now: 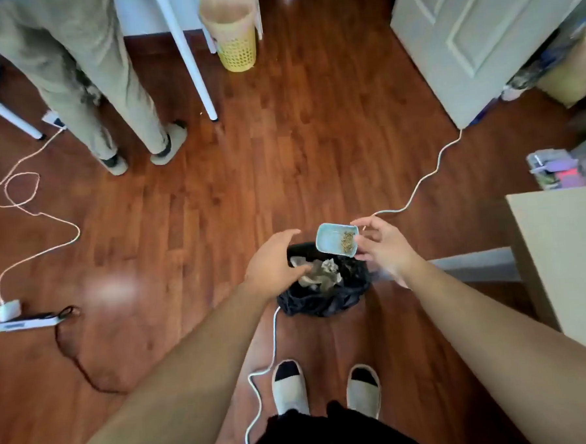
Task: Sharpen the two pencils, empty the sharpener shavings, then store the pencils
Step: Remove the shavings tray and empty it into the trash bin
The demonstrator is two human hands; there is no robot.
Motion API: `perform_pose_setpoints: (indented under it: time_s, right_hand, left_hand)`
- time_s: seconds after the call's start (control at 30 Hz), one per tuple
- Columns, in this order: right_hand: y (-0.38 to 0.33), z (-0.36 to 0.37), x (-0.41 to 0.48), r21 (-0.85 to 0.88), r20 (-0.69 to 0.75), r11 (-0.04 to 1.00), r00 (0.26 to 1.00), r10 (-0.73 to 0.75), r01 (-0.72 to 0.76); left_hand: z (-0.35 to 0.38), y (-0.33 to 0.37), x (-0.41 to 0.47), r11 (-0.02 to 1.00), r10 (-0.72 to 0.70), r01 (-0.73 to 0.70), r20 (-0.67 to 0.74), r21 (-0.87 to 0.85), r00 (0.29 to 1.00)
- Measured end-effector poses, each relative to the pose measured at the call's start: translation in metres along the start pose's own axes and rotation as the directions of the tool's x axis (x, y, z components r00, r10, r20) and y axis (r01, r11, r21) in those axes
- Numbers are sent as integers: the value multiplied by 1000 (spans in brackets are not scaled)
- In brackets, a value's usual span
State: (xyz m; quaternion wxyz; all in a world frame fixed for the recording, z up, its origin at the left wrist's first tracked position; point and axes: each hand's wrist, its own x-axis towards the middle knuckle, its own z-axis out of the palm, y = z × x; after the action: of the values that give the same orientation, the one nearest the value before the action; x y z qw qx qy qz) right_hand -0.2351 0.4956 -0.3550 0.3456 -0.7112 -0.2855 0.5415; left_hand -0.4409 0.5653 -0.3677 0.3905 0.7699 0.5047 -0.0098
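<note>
My right hand (384, 247) grips a small light-blue shavings tray (333, 240) by its right end, above the far rim of a bin lined with a black bag (323, 301). Brown pencil shavings (347, 242) lie in the right part of the tray. My left hand (273, 260) hovers over the left side of the bin, fingers spread and curved, with nothing in it. Crumpled paper (321, 276) fills the bin. No pencils and no sharpener body are in view.
I stand on a wooden floor; a white cable (259, 390) runs by my feet. Another person's legs (108, 95) stand at the back left by white table legs (191, 64). A yellow basket (232, 31), a door (472, 42), a power strip (22, 324) and a pale desk (565, 258) surround me.
</note>
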Motion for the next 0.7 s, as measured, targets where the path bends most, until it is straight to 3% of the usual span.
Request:
perform_pose_setpoints:
  time_s: [0.13,0.27,0.3,0.4,0.43,0.5,0.7]
  right_hand:
    - [85,18,65,-361,-168,933,984,-66,1]
    - [137,42,104,-703,-233,711,933,-275,34]
    - [152,47,112,-784,-196,617,914,-355,71]
    - [193,62,128,-939,188,178,872,-452,295]
    - [201,64,133,-940,226,136,872,-434,312]
    - [204,68,141,-944,176,194,904,-390,268]
    - [205,66,151,-939,172,227,923,-345,260]
  left_hand:
    - [83,-70,29,987,-156,151,141,46,978]
    - [143,-118,53,966,-257,252,295,55,920]
    - [155,-127,58,963,-268,262,313,61,911]
    - [175,-139,67,951,-306,298,333,76,892]
    - [180,-142,69,947,-316,315,333,59,888]
    - [186,-145,72,942,-320,337,332,9,887]
    - [178,-144,77,918,-353,392,331,-57,875]
